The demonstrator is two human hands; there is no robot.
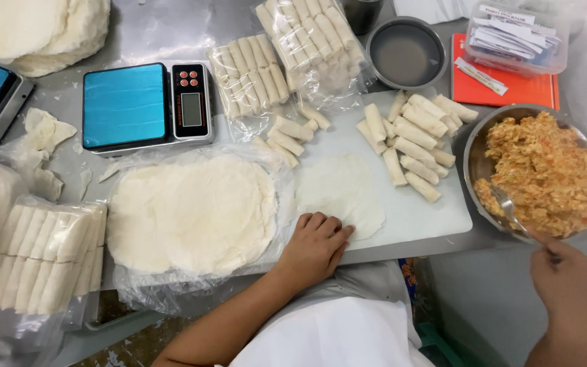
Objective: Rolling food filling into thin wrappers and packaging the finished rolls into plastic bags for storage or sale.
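head view: our left hand (315, 246) lies flat, fingers together, on the near edge of the round wrapper (340, 192). our right hand (568, 280) is clamped on a fork (511, 209) dipped in the filling bowl (473, 153), well to the wrapper's right.

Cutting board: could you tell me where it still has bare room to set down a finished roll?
The cutting board is bare along its near right corner, between the single wrapper and the filling bowl. A smaller patch lies above the wrapper, between the two roll groups. The far right is crowded with loose rolls. The left hand covers the wrapper's near edge.
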